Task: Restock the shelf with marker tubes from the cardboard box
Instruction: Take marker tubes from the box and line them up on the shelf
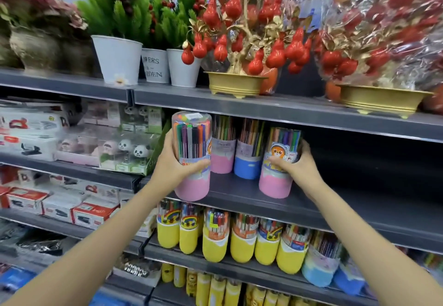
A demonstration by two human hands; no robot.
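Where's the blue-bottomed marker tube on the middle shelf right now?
The blue tube stands at the back of the middle shelf, between a pink tube behind the left hand and the pink tube the right hand grips.

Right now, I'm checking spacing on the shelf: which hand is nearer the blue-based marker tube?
Right. The right hand grips a pink-based tube right beside the blue-based marker tube; the left hand holds another pink-based tube farther left, at the shelf edge.
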